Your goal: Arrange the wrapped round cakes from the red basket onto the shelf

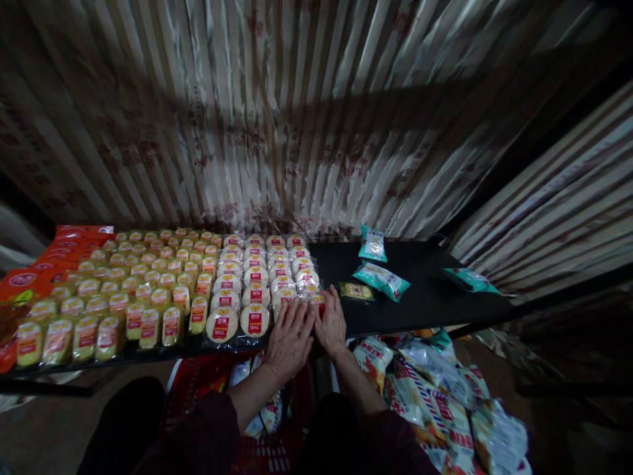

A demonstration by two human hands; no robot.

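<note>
My left hand [293,340] lies with its fingers stretched over the front packets of round white rice crackers [255,319], at the right end of their rows. Beside it, my right hand [330,323] rests with fingers extended against the side of the same rows. A bit of red label [319,302] shows between the two hands; the packet under them is mostly hidden. The crackers stand on edge in several rows, wrapped in clear film. Just right of my right hand, a small yellowish wrapped snack [356,291] lies flat on the black shelf [425,290].
Yellow wrapped cakes [148,290] stand in rows on the left, beside orange-red packets [44,264]. Teal-and-white bags [382,280] lie on the right. Below the shelf are a red basket [192,389] and a heap of snack bags [435,402]. A striped curtain [277,119] hangs behind.
</note>
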